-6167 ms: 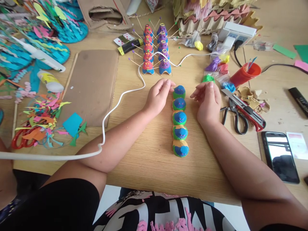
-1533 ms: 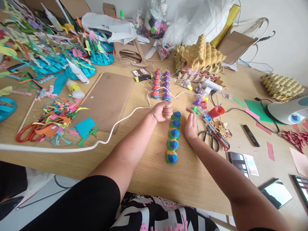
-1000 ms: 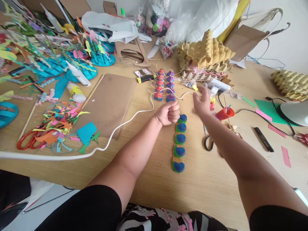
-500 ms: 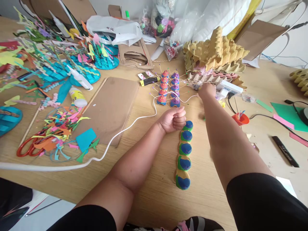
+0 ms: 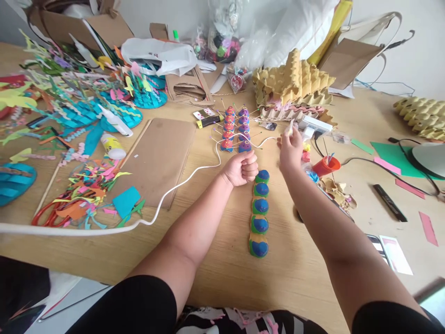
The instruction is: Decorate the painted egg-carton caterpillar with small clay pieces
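Observation:
My left hand [image 5: 242, 168] is closed in a fist above the table, beside the far end of a row of egg-carton cups [image 5: 260, 206] painted blue and green. Whatever its curled fingers hold, if anything, is hidden. Further right, my right hand [image 5: 291, 147] pinches a small whitish thing [image 5: 291, 127], too small to name. A white cable [image 5: 194, 172] crosses the table and runs up to the right hand. Beyond my fists stand a red painted egg-carton strip [image 5: 228, 130] and a purple one [image 5: 244, 130], both stuck with thin bead-tipped sticks.
Stacked egg trays [image 5: 294, 79] stand at the back, with a white power strip [image 5: 315, 124] before them. An orange cup [image 5: 326, 165] is right of my right hand. Brown cardboard [image 5: 158, 160], paper scraps [image 5: 90, 190] and red-handled scissors [image 5: 45, 211] lie left.
My right hand has drawn back from the egg trays toward me, and a whitish thing now shows at its fingertips. The left fist stays closed near the row's far end. The view has shifted.

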A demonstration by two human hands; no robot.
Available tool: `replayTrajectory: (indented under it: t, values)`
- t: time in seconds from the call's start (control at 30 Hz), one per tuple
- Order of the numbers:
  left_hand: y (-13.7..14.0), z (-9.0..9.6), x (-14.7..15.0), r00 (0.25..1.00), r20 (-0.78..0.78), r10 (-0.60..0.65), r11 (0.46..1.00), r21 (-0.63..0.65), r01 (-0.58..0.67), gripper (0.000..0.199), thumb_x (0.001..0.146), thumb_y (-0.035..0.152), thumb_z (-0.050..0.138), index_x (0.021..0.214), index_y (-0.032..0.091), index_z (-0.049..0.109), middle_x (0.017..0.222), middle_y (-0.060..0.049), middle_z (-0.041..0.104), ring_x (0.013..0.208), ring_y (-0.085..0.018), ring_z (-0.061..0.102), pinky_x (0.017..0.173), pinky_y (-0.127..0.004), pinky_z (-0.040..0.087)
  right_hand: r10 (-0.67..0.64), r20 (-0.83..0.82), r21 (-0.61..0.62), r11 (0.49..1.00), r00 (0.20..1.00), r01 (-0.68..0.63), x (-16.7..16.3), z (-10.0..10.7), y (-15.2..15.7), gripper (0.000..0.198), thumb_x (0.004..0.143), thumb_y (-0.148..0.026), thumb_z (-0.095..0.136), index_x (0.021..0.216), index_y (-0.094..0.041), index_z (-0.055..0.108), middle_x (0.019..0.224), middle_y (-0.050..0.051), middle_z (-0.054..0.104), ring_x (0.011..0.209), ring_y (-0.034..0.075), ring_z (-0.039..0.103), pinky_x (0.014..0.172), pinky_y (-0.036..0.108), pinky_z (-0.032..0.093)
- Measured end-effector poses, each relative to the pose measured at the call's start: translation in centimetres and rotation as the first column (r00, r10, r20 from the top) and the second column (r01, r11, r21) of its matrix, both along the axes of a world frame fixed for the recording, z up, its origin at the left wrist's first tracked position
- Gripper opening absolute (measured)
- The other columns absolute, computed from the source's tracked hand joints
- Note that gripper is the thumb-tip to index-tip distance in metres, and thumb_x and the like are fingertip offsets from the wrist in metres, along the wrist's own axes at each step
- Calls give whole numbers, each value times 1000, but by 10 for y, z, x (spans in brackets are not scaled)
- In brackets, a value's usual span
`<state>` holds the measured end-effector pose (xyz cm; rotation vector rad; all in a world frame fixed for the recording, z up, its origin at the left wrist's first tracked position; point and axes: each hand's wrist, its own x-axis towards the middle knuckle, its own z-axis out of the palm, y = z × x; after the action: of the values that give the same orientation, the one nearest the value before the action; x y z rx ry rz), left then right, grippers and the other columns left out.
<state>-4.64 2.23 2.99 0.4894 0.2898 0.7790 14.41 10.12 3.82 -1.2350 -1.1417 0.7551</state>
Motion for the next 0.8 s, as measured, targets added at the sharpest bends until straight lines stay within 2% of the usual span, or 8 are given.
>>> replayTrajectory:
  t: [0.13, 0.23, 0.33, 0.4, 0.47, 0.53, 0.63, 0.8]
  values:
    - [-1, 4, 0, 996, -2, 91, 996, 18, -91, 65, 111, 46, 54, 58, 22, 24, 51, 9, 17, 39, -7, 23, 40, -19, 17, -103, -256, -137, 988, 961, 69, -3, -20, -77, 40, 86, -64, 71, 102, -28, 64, 96, -2, 62, 81, 11, 61, 70, 25, 50]
    - [-2, 9, 4, 974, 11, 226, 973, 46, -226, 62, 109, 49, 60, 60, 21, 35, 52, 9, 24, 40, -6, 24, 40, -18, 21, -87, -253, -111, 992, 964, 60, 3, -30, -106, 45, 83, -68, 73, 108, -31, 66, 92, -4, 58, 75, 11, 53, 67, 24, 48]
    - [-3, 12, 10, 951, -26, 309, 947, 98, -305, 42, 105, 43, 66, 73, 19, 57, 54, 8, 36, 43, -6, 33, 41, -15, 23, -21, -135, -67, 998, 991, 12, 11, -34, -111, 56, 86, -75, 66, 121, -31, 69, 92, -2, 57, 74, 14, 49, 71, 30, 51]
    - [-4, 10, 15, 932, -88, 352, 929, 155, -336, 29, 97, 42, 76, 84, 18, 65, 59, 7, 47, 46, -5, 39, 42, -14, 23, -9, 42, 20, 1000, 999, 8, 15, -35, -110, 60, 92, -75, 59, 128, -28, 69, 103, 3, 63, 86, 18, 56, 83, 37, 56]
    - [-4, 6, 19, 911, -153, 383, 907, 250, -339, 31, 87, 42, 86, 91, 17, 69, 66, 6, 55, 49, -3, 42, 43, -13, 22, -38, 244, 120, 993, 969, 9, 16, -36, -108, 60, 96, -70, 58, 136, -27, 68, 117, 9, 66, 104, 24, 61, 96, 45, 57]
    - [-4, 2, 22, 889, -213, 406, 881, 350, -318, 37, 81, 44, 91, 92, 16, 71, 71, 6, 58, 51, -2, 42, 43, -13, 20, -64, 379, 172, 985, 923, -2, 17, -38, -108, 60, 98, -63, 59, 146, -27, 64, 122, 12, 65, 110, 27, 62, 98, 48, 58]
    - [-2, -2, 25, 847, -284, 449, 844, 446, -298, 42, 77, 49, 93, 92, 15, 72, 73, 6, 59, 52, -1, 41, 43, -14, 19, -53, 453, 194, 980, 890, -41, 16, -44, -110, 60, 101, -53, 59, 156, -30, 58, 125, 13, 62, 110, 29, 64, 90, 49, 62]
    - [-3, -1, 28, 800, -349, 488, 814, 512, -274, 47, 75, 56, 93, 80, 15, 70, 68, 5, 60, 52, -2, 41, 45, -16, 22, -52, 538, 246, 964, 842, -98, 14, -49, -110, 58, 101, -36, 57, 160, -31, 58, 122, 12, 62, 119, 31, 63, 107, 58, 61]
